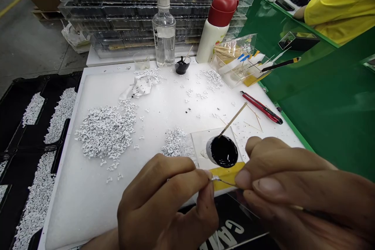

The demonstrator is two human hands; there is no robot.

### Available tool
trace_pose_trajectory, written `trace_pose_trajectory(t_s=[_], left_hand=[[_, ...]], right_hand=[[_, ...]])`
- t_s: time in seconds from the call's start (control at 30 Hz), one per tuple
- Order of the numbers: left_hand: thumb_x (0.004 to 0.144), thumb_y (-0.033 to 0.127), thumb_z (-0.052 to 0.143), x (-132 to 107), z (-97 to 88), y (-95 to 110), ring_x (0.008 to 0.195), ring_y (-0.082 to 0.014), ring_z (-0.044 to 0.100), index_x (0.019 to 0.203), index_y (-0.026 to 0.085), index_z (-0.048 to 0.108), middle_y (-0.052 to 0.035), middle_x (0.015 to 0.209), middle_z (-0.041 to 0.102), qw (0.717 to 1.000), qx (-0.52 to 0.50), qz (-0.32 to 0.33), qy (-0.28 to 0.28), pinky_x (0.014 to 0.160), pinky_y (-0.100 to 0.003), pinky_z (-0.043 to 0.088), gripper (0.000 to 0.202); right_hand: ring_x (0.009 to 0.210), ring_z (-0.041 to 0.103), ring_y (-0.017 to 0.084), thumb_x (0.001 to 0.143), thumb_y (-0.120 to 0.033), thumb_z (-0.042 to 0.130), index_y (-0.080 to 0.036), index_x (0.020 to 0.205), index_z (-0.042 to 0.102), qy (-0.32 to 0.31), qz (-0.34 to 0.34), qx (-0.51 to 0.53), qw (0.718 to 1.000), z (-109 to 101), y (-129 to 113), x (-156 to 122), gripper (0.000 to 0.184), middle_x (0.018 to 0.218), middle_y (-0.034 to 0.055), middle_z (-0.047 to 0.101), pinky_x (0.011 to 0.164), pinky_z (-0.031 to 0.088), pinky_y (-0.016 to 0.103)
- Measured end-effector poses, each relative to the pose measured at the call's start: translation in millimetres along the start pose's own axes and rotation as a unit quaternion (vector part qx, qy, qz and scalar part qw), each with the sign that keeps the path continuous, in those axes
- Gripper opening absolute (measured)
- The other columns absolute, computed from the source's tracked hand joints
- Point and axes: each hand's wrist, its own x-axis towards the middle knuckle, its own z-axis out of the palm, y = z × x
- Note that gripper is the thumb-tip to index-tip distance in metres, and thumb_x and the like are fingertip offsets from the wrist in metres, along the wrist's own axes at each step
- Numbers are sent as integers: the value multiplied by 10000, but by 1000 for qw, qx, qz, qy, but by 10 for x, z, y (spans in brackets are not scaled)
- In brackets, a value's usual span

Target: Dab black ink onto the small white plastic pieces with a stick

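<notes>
The left hand (pixel 172 199) is near the front of the table (pixel 158 117), and its thumb and forefinger are closed on one small white piece (pixel 215 178), which shows only partly between the fingertips. The right hand (pixel 293 187) is just beside it, with its fingers gripping a thin tool (pixel 227 183); the dark tip of this tool reaches to the piece, but I cannot tell exactly if it touches the surface.

Just beyond both hands stands a small cup (pixel 210 150) with black, shiny liquid (pixel 225 151) inside, and a wooden stick (pixel 234 118) leans out from it. The cup is on a clear plate (pixel 199 154), and a yellow strip (pixel 221 172) lies along the near side of this plate. To the left of the cup there is a small pile (pixel 173 142) of similar white pieces, and farther left a much larger pile (pixel 107 131).

A red cutter (pixel 260 107) lies near the right edge of the table. At the back stand a clear bottle (pixel 164 43), a black bowl (pixel 182 66) and a white flask (pixel 212 39) with a red lid, in front of stacked trays (pixel 131 11). Behind a green partition (pixel 331 93), a co-worker's yellow sleeve (pixel 331 9) is visible
</notes>
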Motion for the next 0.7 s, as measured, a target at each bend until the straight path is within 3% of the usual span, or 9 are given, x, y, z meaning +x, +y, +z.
trace_pose_trajectory(t_s=[0.1,0.27,0.57,0.7], left_hand=[[932,107,719,3,15,-37,679,-62,666,910,178,684,39,843,706,1000,6,11,-4,619,-178,588,83],[905,63,699,17,28,-63,705,-52,665,919,166,689,38,867,698,1000,-2,9,-2,653,-161,585,104],[900,40,702,8,3,-44,701,-63,671,924,166,685,36,855,699,1000,5,5,-8,649,-173,592,129],[948,141,729,-9,11,-60,670,-72,677,925,190,685,40,838,707,1000,8,6,-7,611,-186,599,70]], right_hand=[[698,737,174,815,-208,924,-364,1081,743,1,-9,-9,1000,17,-26,71,358,890,-8,771,605,652,318],[574,690,97,977,-175,724,-285,1069,762,42,-51,-6,998,65,-63,183,148,751,15,755,600,619,221],[644,717,107,937,-191,761,-268,1076,761,5,-50,15,999,19,-26,166,159,817,32,768,621,626,221],[639,713,112,893,-110,795,-280,1062,760,2,-56,18,998,12,-33,181,242,831,23,769,616,628,230]])
